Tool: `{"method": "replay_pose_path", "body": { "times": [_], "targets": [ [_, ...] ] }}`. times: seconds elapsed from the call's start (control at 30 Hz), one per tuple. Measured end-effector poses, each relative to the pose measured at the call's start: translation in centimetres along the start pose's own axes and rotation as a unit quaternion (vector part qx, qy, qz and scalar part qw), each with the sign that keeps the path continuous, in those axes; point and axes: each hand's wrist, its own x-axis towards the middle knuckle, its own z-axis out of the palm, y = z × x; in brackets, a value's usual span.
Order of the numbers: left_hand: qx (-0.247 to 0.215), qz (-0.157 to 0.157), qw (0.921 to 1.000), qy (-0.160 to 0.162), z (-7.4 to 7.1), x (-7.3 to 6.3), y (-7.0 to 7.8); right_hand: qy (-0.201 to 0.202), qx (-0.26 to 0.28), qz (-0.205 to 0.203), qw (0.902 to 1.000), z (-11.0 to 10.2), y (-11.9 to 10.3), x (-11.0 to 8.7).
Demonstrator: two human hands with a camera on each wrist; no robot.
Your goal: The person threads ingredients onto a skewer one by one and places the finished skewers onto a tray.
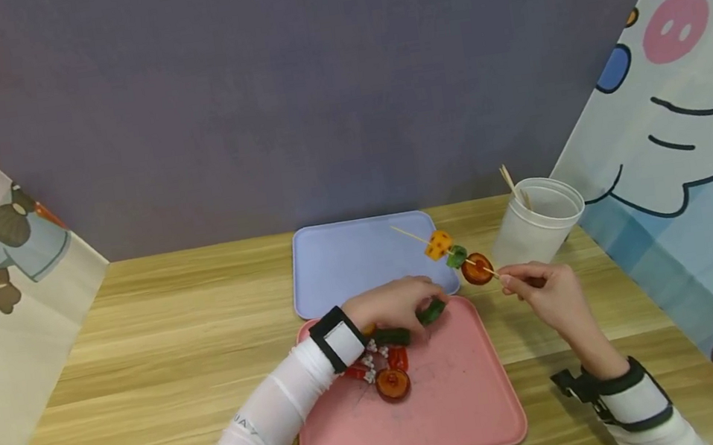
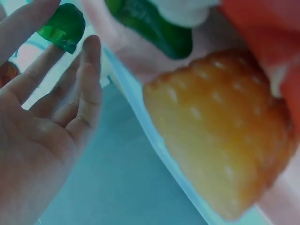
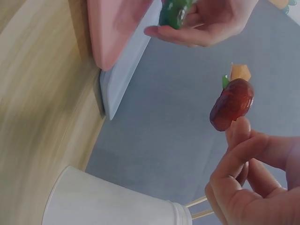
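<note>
My right hand [image 1: 545, 295] pinches the lower end of a bamboo skewer [image 1: 408, 234] between thumb and fingertips. Threaded on it are a brown-spotted yellow chunk [image 1: 438, 244], a green piece [image 1: 456, 257] and a glossy reddish-brown round piece [image 1: 477, 268]. Over the pink tray [image 1: 457, 420], my left hand [image 1: 397, 303] holds a glossy green pepper piece [image 1: 431, 310], also seen in the left wrist view [image 2: 65, 28] between thumb and fingers. Below that hand lie another dark green piece [image 1: 390, 337], red pieces [image 1: 398, 358], a brown round piece [image 1: 393, 384] and small whitish pieces [image 1: 368, 362].
Behind the pink tray is a pale blue tray [image 1: 361, 259]. A white cup [image 1: 533, 225] with several bamboo skewers [image 1: 510, 181] stands at the back right, beyond my right hand. A grey panel [image 1: 314, 108] rises behind the wooden table [image 1: 166, 368]. A yellow chunk [image 2: 220, 136] shows large in the left wrist view.
</note>
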Motion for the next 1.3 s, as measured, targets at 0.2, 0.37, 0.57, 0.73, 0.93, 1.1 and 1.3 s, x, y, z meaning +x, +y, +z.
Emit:
{"method": "replay_pose_path", "body": {
  "times": [0.2,0.37,0.57,0.73,0.93,1.1,1.3],
  "targets": [
    [-0.057,-0.017,0.9968,0.054,-0.5,-1.3,-0.8,0.000,0.002,-0.015,0.9999,0.2,-0.4,0.3],
    [-0.108,-0.043,0.9878,0.103,-0.7,-2.5,-1.3,0.001,0.002,-0.025,0.9997,0.5,-0.8,0.5],
    [-0.135,-0.055,0.9740,0.173,-1.0,-3.7,-1.8,-0.006,0.024,-0.032,0.9992,0.7,-1.3,0.6],
    [-0.166,-0.058,0.9589,0.223,-1.3,-4.6,-2.2,-0.003,0.032,-0.042,0.9986,0.7,-1.6,0.7],
    [-0.222,-0.071,0.9354,0.266,-1.3,-5.4,-2.6,-0.001,0.041,-0.051,0.9979,0.6,-1.8,1.0],
    [-0.260,-0.096,0.9135,0.298,-1.3,-5.7,-2.9,0.001,0.046,-0.058,0.9972,0.7,-1.7,1.1],
    [-0.316,-0.116,0.8826,0.328,-1.5,-6.8,-3.3,-0.002,0.054,-0.063,0.9965,0.6,-1.9,0.9]
  ]
}}
